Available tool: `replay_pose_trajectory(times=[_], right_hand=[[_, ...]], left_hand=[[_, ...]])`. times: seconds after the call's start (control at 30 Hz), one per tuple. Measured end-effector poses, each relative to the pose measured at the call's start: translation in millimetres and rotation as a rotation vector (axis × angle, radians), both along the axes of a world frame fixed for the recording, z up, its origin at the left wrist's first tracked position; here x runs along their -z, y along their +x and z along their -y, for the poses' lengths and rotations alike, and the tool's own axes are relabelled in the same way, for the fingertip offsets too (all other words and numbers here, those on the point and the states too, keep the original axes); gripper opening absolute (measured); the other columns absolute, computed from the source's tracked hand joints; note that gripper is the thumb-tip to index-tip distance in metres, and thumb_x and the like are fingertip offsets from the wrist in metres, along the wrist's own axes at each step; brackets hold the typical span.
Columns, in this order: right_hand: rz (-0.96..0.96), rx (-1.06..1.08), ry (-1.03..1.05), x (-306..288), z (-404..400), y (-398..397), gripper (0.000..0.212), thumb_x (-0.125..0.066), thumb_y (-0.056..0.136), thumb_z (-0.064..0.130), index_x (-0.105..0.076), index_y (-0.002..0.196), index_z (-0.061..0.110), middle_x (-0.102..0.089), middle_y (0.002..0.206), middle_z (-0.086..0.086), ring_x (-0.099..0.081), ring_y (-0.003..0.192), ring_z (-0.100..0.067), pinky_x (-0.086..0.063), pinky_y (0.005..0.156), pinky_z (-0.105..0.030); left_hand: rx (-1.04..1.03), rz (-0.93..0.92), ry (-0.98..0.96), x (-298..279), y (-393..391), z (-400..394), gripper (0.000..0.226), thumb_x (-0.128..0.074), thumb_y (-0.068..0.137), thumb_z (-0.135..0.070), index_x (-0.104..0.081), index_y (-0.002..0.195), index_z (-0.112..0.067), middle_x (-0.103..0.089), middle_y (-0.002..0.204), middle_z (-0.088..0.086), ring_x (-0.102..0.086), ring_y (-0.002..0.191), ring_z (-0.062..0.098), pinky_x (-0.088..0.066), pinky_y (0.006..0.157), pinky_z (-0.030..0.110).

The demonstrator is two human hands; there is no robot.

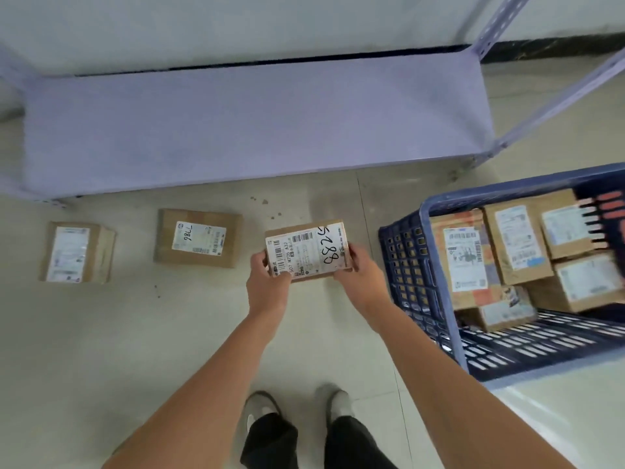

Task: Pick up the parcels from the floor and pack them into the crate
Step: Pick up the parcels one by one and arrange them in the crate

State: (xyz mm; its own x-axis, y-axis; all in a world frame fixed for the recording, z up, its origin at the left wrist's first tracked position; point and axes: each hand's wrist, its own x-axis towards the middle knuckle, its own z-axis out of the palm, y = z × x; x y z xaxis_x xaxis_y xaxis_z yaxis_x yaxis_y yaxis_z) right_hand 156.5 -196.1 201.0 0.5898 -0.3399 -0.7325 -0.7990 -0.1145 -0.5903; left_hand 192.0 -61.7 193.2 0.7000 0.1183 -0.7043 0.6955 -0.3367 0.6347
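Observation:
A small cardboard parcel (309, 250) with a white label marked 5825 is gripped at both ends, my left hand (269, 282) on its left end and my right hand (362, 275) on its right end. It is held just left of the blue plastic crate (409, 265), which holds several labelled parcels (517, 245). Two more cardboard parcels lie flat on the floor to the left: one marked 7786 (198, 238) and one further left (76, 252).
A low lilac metal shelf (257, 123) runs across the back, with its upright posts (548, 106) at the right. My two feet (297, 411) stand on the pale tiled floor below the held parcel. A white surface (558, 421) lies at bottom right.

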Motion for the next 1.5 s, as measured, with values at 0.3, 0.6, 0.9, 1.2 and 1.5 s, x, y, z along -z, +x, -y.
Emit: replay_pose_trajectory(times=[0.3,0.6,0.9,1.2,1.5], right_hand=[[0.19,-0.003,0.074,-95.9,101.9,-21.2,0.074,-0.044,0.073,-0.017,-0.042,0.138,0.017,-0.057,0.132,0.001,-0.05,0.125,-0.012,-0.046,0.099,-0.029],[0.138,-0.001,0.109,-144.8,288.2,-100.5,0.062,-0.054,0.086,-0.009,-0.036,0.14,0.014,-0.058,0.127,-0.006,-0.054,0.103,-0.011,-0.05,0.081,-0.023],[-0.142,-0.186,0.063,-90.2,362.6,-207.4,0.055,-0.063,0.082,0.002,-0.047,0.133,0.018,-0.064,0.12,-0.002,-0.061,0.109,-0.019,-0.054,0.091,-0.036],[-0.213,-0.322,0.096,-25.7,322.3,-217.4,0.056,-0.054,0.085,0.006,-0.036,0.135,0.024,-0.059,0.11,0.006,-0.051,0.095,-0.009,-0.043,0.077,-0.023],[-0.319,-0.438,0.077,20.6,303.0,-203.3,0.072,-0.058,0.08,0.008,-0.022,0.142,0.019,-0.06,0.121,-0.002,-0.059,0.105,-0.02,-0.051,0.077,-0.027]], left_hand=[[0.063,0.201,-0.003,-103.5,9.4,88.1,0.059,-0.048,0.083,0.009,-0.041,0.136,-0.016,-0.057,0.117,0.005,-0.053,0.098,0.015,-0.042,0.06,0.002],[0.169,0.236,-0.09,-135.7,-65.3,266.9,0.052,-0.047,0.087,0.006,-0.046,0.133,-0.016,-0.06,0.111,0.0,-0.057,0.099,0.014,-0.049,0.07,0.013],[0.227,-0.064,0.07,-91.1,-198.9,341.6,0.045,-0.049,0.087,0.004,-0.041,0.13,-0.007,-0.057,0.129,0.01,-0.056,0.11,0.021,-0.046,0.069,0.016],[0.138,-0.196,0.174,-31.5,-234.4,313.0,0.048,-0.048,0.087,0.005,-0.033,0.131,-0.009,-0.055,0.129,0.011,-0.054,0.108,0.019,-0.046,0.062,0.013],[0.184,-0.298,0.332,17.4,-219.7,313.7,0.052,-0.05,0.086,-0.008,-0.033,0.135,-0.014,-0.053,0.134,0.006,-0.055,0.118,0.025,-0.05,0.095,0.04]])
